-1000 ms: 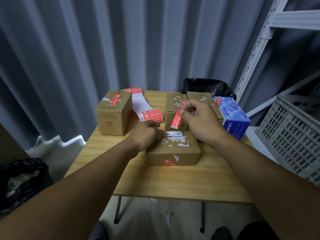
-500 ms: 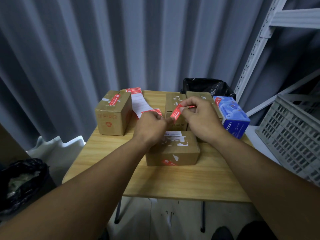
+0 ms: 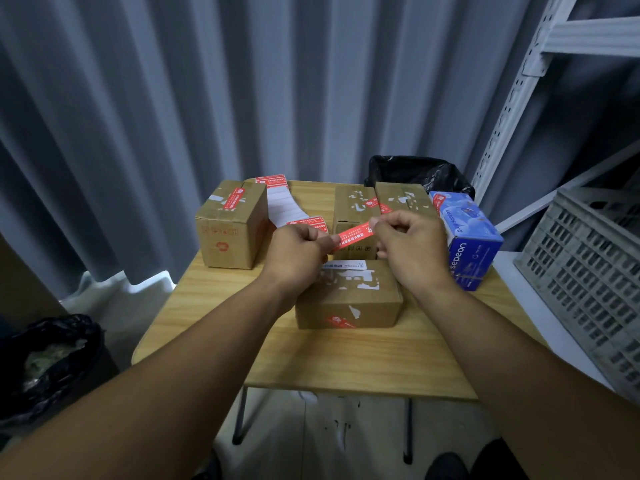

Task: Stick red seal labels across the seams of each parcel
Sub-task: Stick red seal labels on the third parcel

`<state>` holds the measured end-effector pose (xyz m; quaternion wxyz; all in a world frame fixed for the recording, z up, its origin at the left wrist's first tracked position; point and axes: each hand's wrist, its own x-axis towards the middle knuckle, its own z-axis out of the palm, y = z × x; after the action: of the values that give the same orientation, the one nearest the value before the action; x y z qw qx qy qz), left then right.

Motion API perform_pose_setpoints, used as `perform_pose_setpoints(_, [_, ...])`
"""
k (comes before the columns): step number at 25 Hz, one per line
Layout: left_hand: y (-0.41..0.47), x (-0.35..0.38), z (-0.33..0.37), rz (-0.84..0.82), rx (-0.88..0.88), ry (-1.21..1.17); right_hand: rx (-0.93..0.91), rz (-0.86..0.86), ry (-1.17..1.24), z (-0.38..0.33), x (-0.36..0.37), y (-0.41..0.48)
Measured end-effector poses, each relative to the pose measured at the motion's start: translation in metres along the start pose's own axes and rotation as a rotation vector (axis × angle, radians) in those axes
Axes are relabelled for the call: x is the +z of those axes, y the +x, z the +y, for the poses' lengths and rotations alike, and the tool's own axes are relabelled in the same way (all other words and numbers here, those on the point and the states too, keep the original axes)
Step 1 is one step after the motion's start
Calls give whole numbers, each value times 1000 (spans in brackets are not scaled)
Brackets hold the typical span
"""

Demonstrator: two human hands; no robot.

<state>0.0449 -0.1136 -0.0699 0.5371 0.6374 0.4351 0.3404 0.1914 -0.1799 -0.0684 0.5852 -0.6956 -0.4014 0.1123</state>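
Looking down from the head camera at a small wooden table [image 3: 346,358] set against a grey pleated curtain [image 3: 173,98]. Pinching a red seal label [image 3: 353,235] at both ends: left hand [image 3: 298,252] with fingers curled round the lower left end, right hand [image 3: 412,251] with thumb and forefinger nipping the upper right end, other fingers tucked in. Holding the label stretched on a slant in the air, above the far edge of the nearest parcel [image 3: 349,299] — whether clear of it or brushing it, cannot tell.

Nearest parcel lying flat at mid-table, torn white sticker remnants on top, a red label on its front face. Behind the left hand, a strip of white backing paper [image 3: 282,206] carrying more red labels, running from the table's far edge toward the hands. Just left of that strip, a taller parcel [image 3: 232,233] with a red label across its top seam. At the back, two more parcels side by side — a rear left parcel [image 3: 353,206] and a rear right parcel [image 3: 403,199] — with red labels on top, partly hidden by the hands. To their right, a blue carton [image 3: 471,237] at the table's right edge.

Beyond the table, a black bin bag [image 3: 415,171]. At far right, a grey slotted crate [image 3: 588,271] and a white perforated shelf post [image 3: 512,109]. At lower left, another black bag [image 3: 48,358].
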Motion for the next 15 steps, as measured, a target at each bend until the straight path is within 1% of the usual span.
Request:
perform_pose_setpoints(7, [1, -9, -4, -73, 54, 55, 31, 34, 8, 3, 4, -10])
perform_pose_setpoints(11, [7, -16, -8, -104, 33, 15, 39, 29, 11, 4, 5, -12])
perform_pose_setpoints(15, [5, -18, -9, -118, 59, 22, 72, 42, -3, 6, 7, -12])
